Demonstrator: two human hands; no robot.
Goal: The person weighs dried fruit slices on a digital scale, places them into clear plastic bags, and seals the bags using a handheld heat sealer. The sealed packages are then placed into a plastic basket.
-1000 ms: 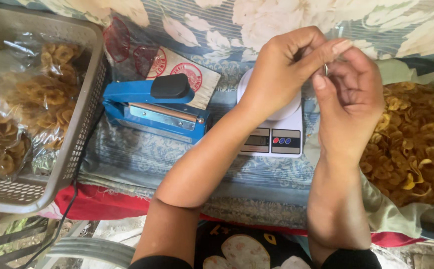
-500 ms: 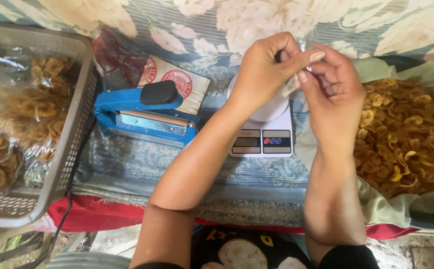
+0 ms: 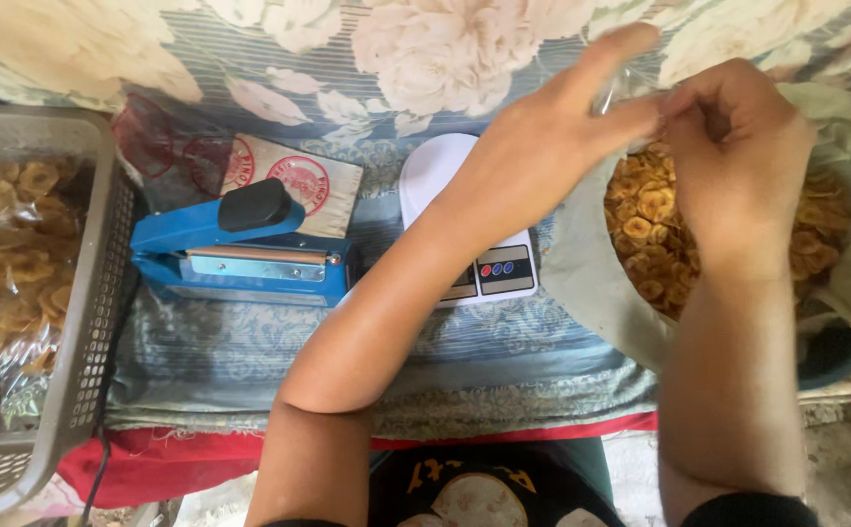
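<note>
A thin clear plastic bag (image 3: pixel 625 93) is pinched between the fingertips of both hands, the grip of the left hand (image 3: pixel 552 146) closed on one edge of it and the grip of the right hand (image 3: pixel 733 161) closed on the other, the two sets of fingers almost touching. The film is blurred and nearly see-through, so it cannot be told whether the mouth has been parted yet or whether anything lies inside. Compared with the views of a moment ago, the hands have been carried to the right: then the bag was worked above the white digital scale (image 3: pixel 464 229), whereas now it is held over the heap of golden fried chips (image 3: pixel 645 239) in the cloth-lined basin (image 3: pixel 591 283). From that shift it may be judged that opening of the bag is giving way to filling, with the weighing left undone, since the scale's platform is seen bare. To the left of the scale, a blue impulse sealer (image 3: pixel 240 249) lies on the cloth-covered bench (image 3: pixel 249 342), with a stack of printed labels (image 3: pixel 289 181) just behind it. At the far left, a grey plastic basket (image 3: pixel 93 322) is seen holding packets of chips (image 3: pixel 10 254) already bagged.
</note>
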